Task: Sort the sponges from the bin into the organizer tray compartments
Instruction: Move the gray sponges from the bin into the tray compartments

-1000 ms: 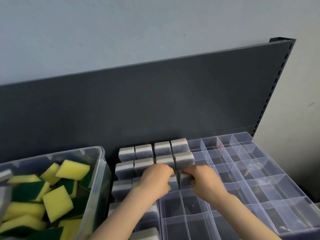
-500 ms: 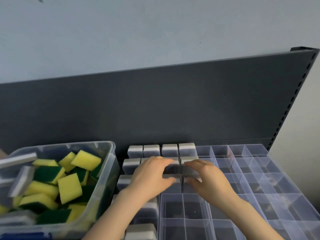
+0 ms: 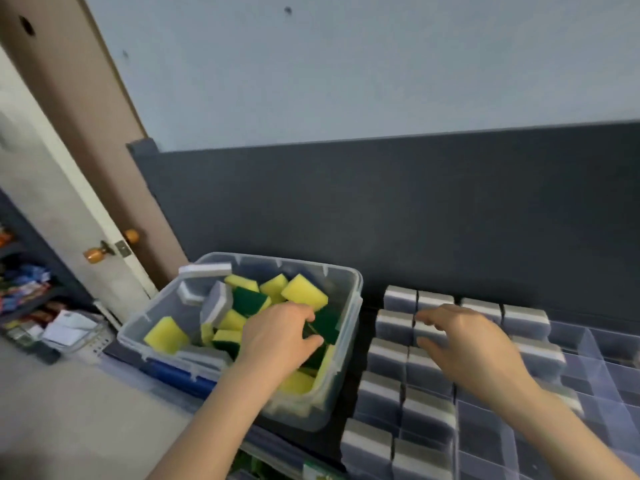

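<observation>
1. The clear plastic bin (image 3: 350, 282) sits on the left of the surface. It holds a loose heap of yellow-and-green sponges (image 3: 304, 292), with a few grey-and-white sponges (image 3: 216, 306) toward its far left corner.
2. The left grip (image 3: 277, 337) reaches down into the bin. Its fingers are curled above a dark green sponge face (image 3: 327, 323) and the thumb lies just below it. Motion blur makes it hard to tell whether it already pinches that sponge or only touches it.
3. The right grip (image 3: 467, 348) hovers over the organizer tray (image 3: 609, 372). Its fingers are loosely spread and it holds nothing.
4. The tray stands just right of the bin. Its left compartments are filled with upright grey sponges (image 3: 381, 393) in rows, and the clear compartments to the right show only their dividers.
5. A dark back panel (image 3: 381, 202) rises behind both containers. A door with an orange knob (image 3: 93, 253) stands at far left.
</observation>
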`<control>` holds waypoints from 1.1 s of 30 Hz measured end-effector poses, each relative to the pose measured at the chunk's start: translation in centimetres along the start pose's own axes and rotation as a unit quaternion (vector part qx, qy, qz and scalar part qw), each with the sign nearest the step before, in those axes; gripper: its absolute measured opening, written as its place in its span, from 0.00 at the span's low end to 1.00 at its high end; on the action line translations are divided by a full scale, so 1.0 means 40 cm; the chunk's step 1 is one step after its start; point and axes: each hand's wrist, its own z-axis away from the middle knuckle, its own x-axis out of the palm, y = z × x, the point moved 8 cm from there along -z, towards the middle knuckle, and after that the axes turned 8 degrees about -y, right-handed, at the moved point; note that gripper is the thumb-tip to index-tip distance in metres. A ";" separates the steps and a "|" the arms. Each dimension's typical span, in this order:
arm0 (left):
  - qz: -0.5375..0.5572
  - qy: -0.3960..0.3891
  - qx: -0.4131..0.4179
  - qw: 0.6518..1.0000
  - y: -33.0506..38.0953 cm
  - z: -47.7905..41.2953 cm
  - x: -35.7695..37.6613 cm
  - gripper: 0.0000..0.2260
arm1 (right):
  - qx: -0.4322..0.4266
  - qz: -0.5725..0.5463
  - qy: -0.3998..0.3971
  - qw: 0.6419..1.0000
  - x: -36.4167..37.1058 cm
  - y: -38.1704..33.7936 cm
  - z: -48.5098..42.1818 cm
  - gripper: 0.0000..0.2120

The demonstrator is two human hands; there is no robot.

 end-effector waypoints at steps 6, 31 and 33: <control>0.028 -0.008 -0.033 0.999 -0.225 0.012 -0.023 0.16 | -0.026 0.008 -0.006 1.000 0.041 -0.167 -0.077 0.16; 0.116 -0.149 0.242 0.952 -0.568 -0.218 0.104 0.33 | 0.026 -0.095 -0.056 0.994 0.366 -0.607 -0.346 0.16; 0.100 -0.142 0.256 0.951 -0.567 -0.217 0.109 0.30 | 0.033 -0.088 -0.059 0.994 0.367 -0.594 -0.348 0.16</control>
